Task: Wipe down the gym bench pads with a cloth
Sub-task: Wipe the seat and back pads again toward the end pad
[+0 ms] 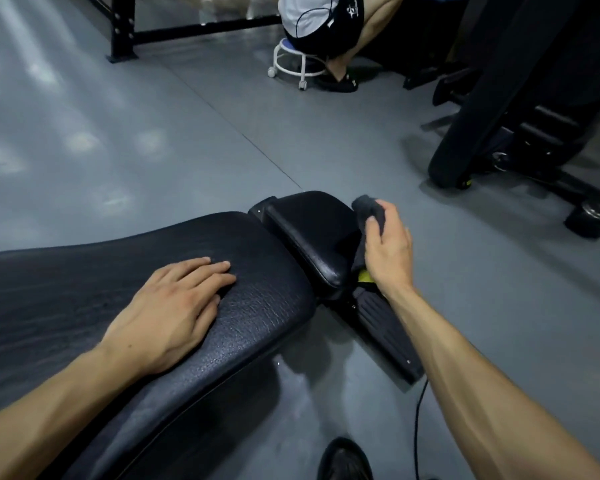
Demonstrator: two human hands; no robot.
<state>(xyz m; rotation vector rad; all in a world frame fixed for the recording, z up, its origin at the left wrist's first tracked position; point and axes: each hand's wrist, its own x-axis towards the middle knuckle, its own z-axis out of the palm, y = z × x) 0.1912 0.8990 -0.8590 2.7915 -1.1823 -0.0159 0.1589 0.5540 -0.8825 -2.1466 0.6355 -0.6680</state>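
While the left hand [174,306] lies flat with straight fingers on the long back pad [118,289] at lower left of the frame, the right hand [388,247] grips a bunched dark grey cloth [368,209] against the right-hand side of the smaller seat pad [312,233] at centre frame. The step in hand looks like wiping the side edge of that seat pad, with the other hand steadying the bench. The next move probably calls for drawing the cloth along the edge or bringing it up over the top face, keeping it pressed to the upholstery and clear of the black frame rail [385,327] and the yellow-green part [365,277] just below the wrist.

Both pads are black and padded, with rounded corners. The back pad has a pebbled, creased grain with dull patches; whether these are damp or worn cannot be told. The seat pad is smoother and slightly glossy, sitting just beyond the back pad with a narrow gap between them. The cloth is wadded, part hanging down beside the seat pad under the palm
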